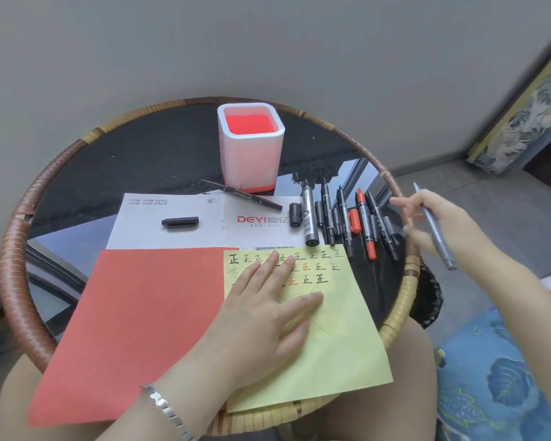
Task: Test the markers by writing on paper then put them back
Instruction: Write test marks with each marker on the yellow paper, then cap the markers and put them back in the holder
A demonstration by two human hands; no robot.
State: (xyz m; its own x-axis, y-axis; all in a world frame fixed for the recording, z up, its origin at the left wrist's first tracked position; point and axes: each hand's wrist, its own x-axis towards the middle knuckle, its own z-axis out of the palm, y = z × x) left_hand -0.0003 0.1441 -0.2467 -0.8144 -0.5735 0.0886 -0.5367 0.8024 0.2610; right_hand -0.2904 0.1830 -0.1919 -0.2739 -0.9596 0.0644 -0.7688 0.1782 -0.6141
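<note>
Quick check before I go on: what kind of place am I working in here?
Likely a home sitting area, not an office: a small round table with a wicker rim, a blue flowered cushion beside the person's lap, and what looks like a framed picture standing by the grey wall.

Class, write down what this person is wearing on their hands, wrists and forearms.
No sleeves or gloves are in view. The left hand has a silver link bracelet round its wrist; the right hand has a bare wrist.
</note>
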